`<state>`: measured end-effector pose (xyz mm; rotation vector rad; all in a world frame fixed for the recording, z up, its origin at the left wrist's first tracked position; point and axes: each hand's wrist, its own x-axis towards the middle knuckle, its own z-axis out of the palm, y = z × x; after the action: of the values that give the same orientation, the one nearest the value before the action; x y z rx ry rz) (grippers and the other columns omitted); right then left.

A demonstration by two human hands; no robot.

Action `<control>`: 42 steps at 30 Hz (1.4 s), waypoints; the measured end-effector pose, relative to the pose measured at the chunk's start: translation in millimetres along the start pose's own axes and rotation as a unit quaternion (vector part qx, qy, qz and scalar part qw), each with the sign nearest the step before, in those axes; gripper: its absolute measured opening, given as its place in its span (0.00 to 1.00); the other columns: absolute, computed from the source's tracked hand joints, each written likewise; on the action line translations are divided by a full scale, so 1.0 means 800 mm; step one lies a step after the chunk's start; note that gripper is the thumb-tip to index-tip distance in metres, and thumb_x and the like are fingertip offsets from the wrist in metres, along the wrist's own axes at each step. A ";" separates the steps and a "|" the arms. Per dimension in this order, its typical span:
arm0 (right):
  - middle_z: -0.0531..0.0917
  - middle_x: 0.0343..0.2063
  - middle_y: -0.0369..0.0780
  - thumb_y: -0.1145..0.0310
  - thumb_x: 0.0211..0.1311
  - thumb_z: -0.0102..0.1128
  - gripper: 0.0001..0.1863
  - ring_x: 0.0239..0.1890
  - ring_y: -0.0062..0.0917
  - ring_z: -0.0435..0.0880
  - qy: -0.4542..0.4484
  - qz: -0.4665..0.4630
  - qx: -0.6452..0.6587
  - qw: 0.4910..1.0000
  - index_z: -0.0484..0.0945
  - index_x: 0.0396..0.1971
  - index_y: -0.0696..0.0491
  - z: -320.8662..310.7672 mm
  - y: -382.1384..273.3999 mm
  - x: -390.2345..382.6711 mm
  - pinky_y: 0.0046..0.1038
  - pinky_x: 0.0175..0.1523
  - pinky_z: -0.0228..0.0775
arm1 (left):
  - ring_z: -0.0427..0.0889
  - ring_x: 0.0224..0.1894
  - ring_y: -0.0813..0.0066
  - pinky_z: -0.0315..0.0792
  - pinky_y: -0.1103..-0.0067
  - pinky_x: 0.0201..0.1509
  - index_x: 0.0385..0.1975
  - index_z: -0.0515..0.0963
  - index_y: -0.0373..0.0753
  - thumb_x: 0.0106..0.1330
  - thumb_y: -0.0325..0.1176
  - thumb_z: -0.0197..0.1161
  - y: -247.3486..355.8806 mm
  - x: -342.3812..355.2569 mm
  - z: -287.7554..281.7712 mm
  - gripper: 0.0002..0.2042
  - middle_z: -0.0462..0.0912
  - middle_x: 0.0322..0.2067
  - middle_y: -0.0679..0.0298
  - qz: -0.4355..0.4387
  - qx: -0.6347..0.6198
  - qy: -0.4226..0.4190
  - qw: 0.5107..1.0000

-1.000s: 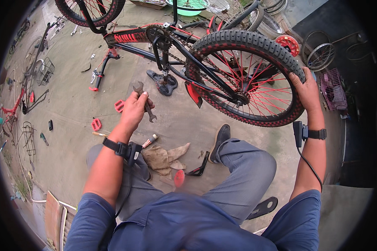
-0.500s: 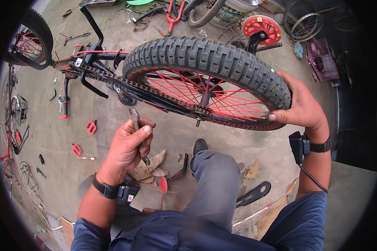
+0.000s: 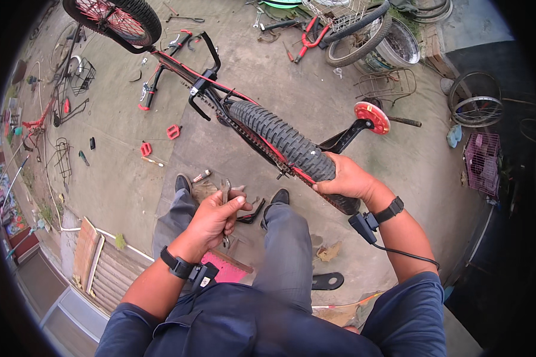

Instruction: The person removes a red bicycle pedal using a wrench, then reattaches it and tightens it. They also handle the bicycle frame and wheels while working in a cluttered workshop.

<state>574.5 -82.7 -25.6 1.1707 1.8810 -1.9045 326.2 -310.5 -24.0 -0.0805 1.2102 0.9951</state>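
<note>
My left hand (image 3: 213,220) is closed around a worn metal wrench (image 3: 226,188), whose jaw end sticks up above the thumb. My right hand (image 3: 350,177) grips the knobby black tyre (image 3: 280,135) of a bicycle's rear wheel, thumb on the near side and fingers over the tread. The chain (image 3: 239,126) runs along the near side of this wheel to a black crank arm (image 3: 198,107). A red stabiliser wheel (image 3: 372,117) on a black bracket stands out beyond the tyre. At the upper left is the bicycle's front wheel (image 3: 116,19), with red spokes.
Two red pedals (image 3: 173,131) lie on the floor at left. A black crank-shaped part (image 3: 327,281) lies near my leg. Loose tyres (image 3: 360,44), a bucket (image 3: 399,46) and a red fork (image 3: 308,40) are at the back. A purple wire cage (image 3: 482,162) stands at right.
The rear wheel now appears steeper and narrower, with my right hand still on its tyre. My left hand keeps the wrench and sits lower and further right in view. The whole view has shifted.
</note>
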 end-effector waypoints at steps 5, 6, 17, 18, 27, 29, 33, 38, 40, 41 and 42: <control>0.84 0.36 0.39 0.61 0.48 0.72 0.30 0.38 0.24 0.81 0.040 0.029 -0.045 0.998 0.76 0.52 0.59 0.016 -0.030 0.008 0.28 0.49 0.74 | 0.64 0.14 0.86 0.61 0.85 0.17 0.43 0.74 0.36 0.71 0.34 0.62 0.002 -0.084 -0.043 0.10 0.84 0.34 0.59 -0.009 0.034 0.093 0.995; 0.84 0.36 0.39 0.61 0.48 0.72 0.29 0.37 0.23 0.81 0.044 0.026 -0.009 0.999 0.77 0.49 0.60 0.022 -0.036 0.008 0.28 0.48 0.74 | 0.64 0.14 0.86 0.61 0.85 0.17 0.43 0.74 0.35 0.71 0.34 0.62 -0.001 -0.094 -0.052 0.10 0.84 0.34 0.59 -0.009 0.021 0.107 0.994; 0.84 0.39 0.36 0.68 0.50 0.71 0.23 0.40 0.21 0.81 0.065 -0.005 0.046 0.997 0.78 0.48 0.59 0.128 -0.134 -0.035 0.26 0.48 0.75 | 0.66 0.16 0.87 0.61 0.85 0.17 0.43 0.75 0.37 0.71 0.37 0.63 -0.019 -0.181 -0.138 0.10 0.83 0.32 0.64 -0.034 0.018 0.094 0.995; 0.83 0.39 0.36 0.69 0.51 0.71 0.23 0.40 0.21 0.81 0.063 -0.008 0.064 0.996 0.78 0.48 0.58 0.145 -0.138 -0.042 0.26 0.48 0.75 | 0.66 0.16 0.88 0.61 0.86 0.17 0.43 0.76 0.37 0.71 0.37 0.63 -0.018 -0.188 -0.141 0.10 0.83 0.32 0.64 -0.030 0.020 0.085 0.996; 0.81 0.36 0.33 0.71 0.55 0.72 0.22 0.37 0.16 0.79 0.044 -0.013 0.109 0.993 0.74 0.49 0.58 0.291 -0.192 -0.050 0.24 0.44 0.75 | 0.64 0.16 0.88 0.59 0.86 0.17 0.46 0.75 0.38 0.71 0.39 0.63 -0.011 -0.252 -0.141 0.12 0.86 0.36 0.64 0.049 0.031 0.102 0.993; 0.81 0.35 0.34 0.72 0.56 0.71 0.22 0.35 0.17 0.79 -0.021 -0.094 0.201 0.975 0.74 0.50 0.58 0.319 -0.201 -0.055 0.24 0.42 0.75 | 0.64 0.16 0.88 0.59 0.86 0.17 0.47 0.75 0.38 0.71 0.39 0.64 -0.014 -0.262 -0.132 0.14 0.86 0.37 0.63 0.071 0.017 0.139 0.988; 0.82 0.38 0.38 0.73 0.57 0.70 0.22 0.37 0.17 0.81 -0.044 -0.063 0.256 0.964 0.73 0.49 0.61 0.380 -0.222 -0.052 0.24 0.42 0.77 | 0.63 0.16 0.88 0.58 0.86 0.17 0.56 0.73 0.35 0.68 0.44 0.68 -0.008 -0.271 -0.134 0.23 0.79 0.27 0.71 0.131 -0.026 0.142 0.981; 0.83 0.41 0.39 0.70 0.60 0.68 0.25 0.42 0.20 0.83 -0.014 -0.070 0.260 0.963 0.70 0.54 0.61 0.461 -0.229 -0.034 0.25 0.48 0.77 | 0.77 0.36 0.86 0.72 0.83 0.34 0.60 0.70 0.34 0.63 0.41 0.73 -0.025 -0.310 -0.184 0.30 0.82 0.44 0.67 0.156 -0.067 0.065 0.983; 0.83 0.42 0.39 0.72 0.62 0.66 0.23 0.43 0.21 0.83 -0.030 -0.074 0.310 0.947 0.69 0.54 0.61 0.489 -0.236 -0.025 0.26 0.48 0.78 | 0.79 0.44 0.81 0.75 0.80 0.43 0.61 0.69 0.33 0.63 0.40 0.74 -0.032 -0.316 -0.201 0.31 0.81 0.48 0.65 0.209 0.030 0.081 0.974; 0.83 0.43 0.40 0.72 0.63 0.65 0.23 0.44 0.21 0.83 -0.020 -0.051 0.317 0.947 0.69 0.55 0.61 0.502 -0.237 -0.021 0.26 0.49 0.78 | 0.79 0.48 0.79 0.76 0.78 0.47 0.61 0.69 0.33 0.63 0.40 0.74 -0.034 -0.315 -0.209 0.31 0.81 0.49 0.65 0.242 0.070 0.082 0.964; 0.82 0.44 0.40 0.72 0.64 0.64 0.22 0.44 0.22 0.83 -0.016 -0.041 0.331 0.943 0.69 0.55 0.61 0.519 -0.239 -0.018 0.26 0.49 0.78 | 0.81 0.50 0.73 0.76 0.75 0.52 0.62 0.68 0.32 0.58 0.40 0.77 -0.032 -0.313 -0.221 0.36 0.82 0.50 0.61 0.233 0.094 0.097 0.963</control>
<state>303.0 -438.7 68.9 1.2126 1.3039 -2.6962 211.4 -570.4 94.9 0.2749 1.5394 1.2936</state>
